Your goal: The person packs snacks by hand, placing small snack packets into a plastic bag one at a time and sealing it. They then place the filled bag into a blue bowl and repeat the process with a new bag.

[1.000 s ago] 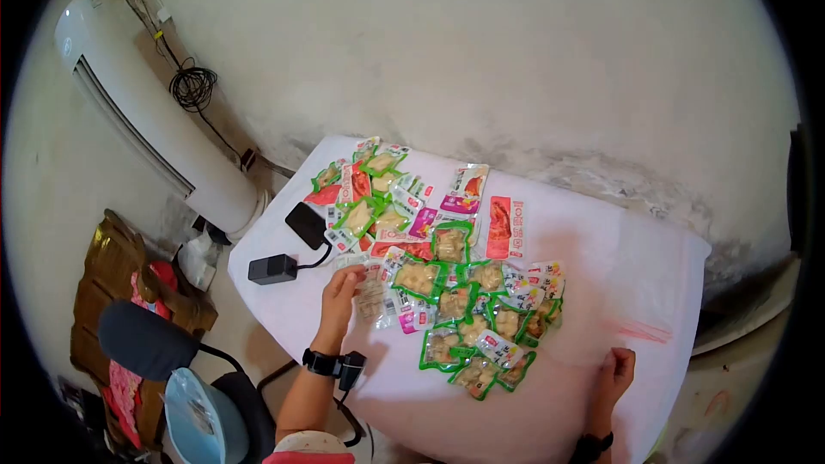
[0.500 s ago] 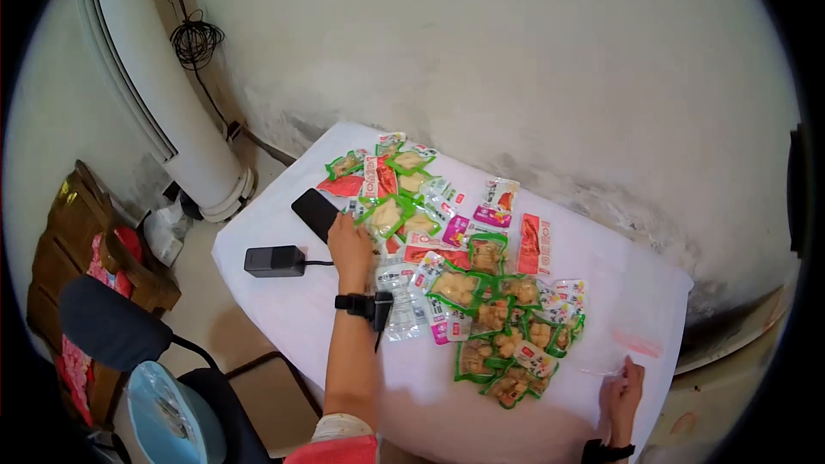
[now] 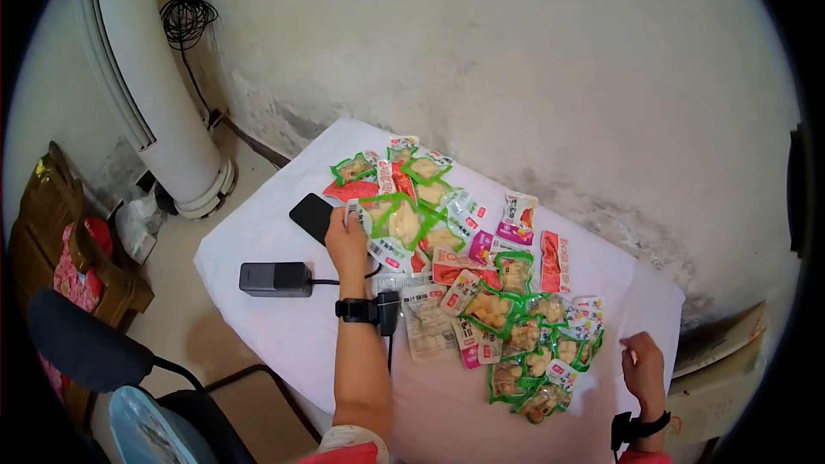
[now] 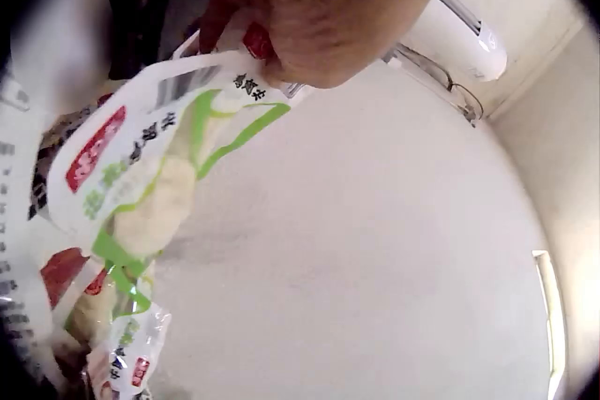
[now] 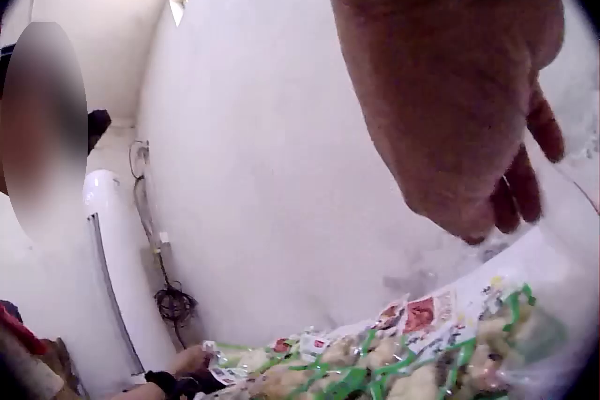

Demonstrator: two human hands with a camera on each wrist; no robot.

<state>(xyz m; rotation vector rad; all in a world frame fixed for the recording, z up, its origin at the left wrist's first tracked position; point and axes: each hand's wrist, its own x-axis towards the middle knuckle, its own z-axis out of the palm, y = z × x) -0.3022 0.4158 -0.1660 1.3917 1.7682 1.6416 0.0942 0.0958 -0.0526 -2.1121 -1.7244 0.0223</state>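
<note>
In the head view my left hand (image 3: 346, 245) pinches the edge of a green-and-white food packet (image 3: 402, 222) at the left pile. The left wrist view shows this packet (image 4: 155, 203) hanging from the fingers of my left hand (image 4: 300, 25), its printed end upward. Beyond it lie more packets, red ones among them. My right hand (image 3: 644, 369) is over the table's right side, holding nothing visible, its fingers loosely bent. To its left lies a heap of green-edged packets (image 3: 522, 339). The right wrist view shows my right hand (image 5: 459, 90) above the packets.
A black phone (image 3: 311, 218) and a black box (image 3: 276, 279) with a cable lie left of the packets on the white tablecloth (image 3: 258, 326). Flat clear-and-white packets (image 3: 429, 324) sit between the piles. A chair (image 3: 90, 339) and a blue basin (image 3: 146, 430) stand at lower left.
My left hand has moved up to the left pile and taken hold of a packet, which is now lifted. My right hand has moved slightly, away from the red-marked clear plastic. The head view has shifted.
</note>
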